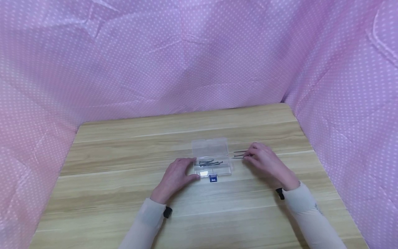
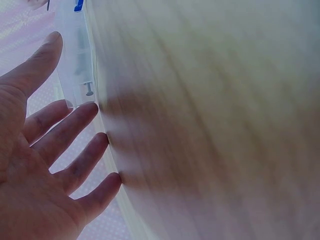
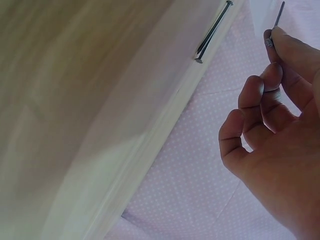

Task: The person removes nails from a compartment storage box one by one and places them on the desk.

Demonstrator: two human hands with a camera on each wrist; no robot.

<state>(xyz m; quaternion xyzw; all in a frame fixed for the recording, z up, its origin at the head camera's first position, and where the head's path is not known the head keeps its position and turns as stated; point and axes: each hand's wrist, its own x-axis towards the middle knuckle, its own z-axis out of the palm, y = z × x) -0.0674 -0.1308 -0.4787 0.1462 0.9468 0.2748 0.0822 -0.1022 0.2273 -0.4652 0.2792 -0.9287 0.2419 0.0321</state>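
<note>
A clear plastic box [image 1: 228, 169] lies on the table with its hinged lid [image 1: 209, 148] folded back and a blue latch [image 1: 213, 178] at the front. Several nails [image 1: 211, 163] lie in its rear section. My left hand [image 1: 176, 176] rests at the box's left end, thumb by the front corner and forefinger by the rear one, fingers extended. To the right of the box, my right hand [image 1: 264, 160] pinches a nail [image 3: 279, 16] between thumb and forefinger, its head near the fingertips. Loose nails [image 3: 215, 31] lie on the table beside that hand.
The wooden table [image 1: 124, 152] has pink dotted cloth [image 1: 186, 69] hanging behind it and at both sides. A dark wrist strap piece [image 1: 168, 212] shows at the left sleeve, another [image 1: 280, 193] at the right.
</note>
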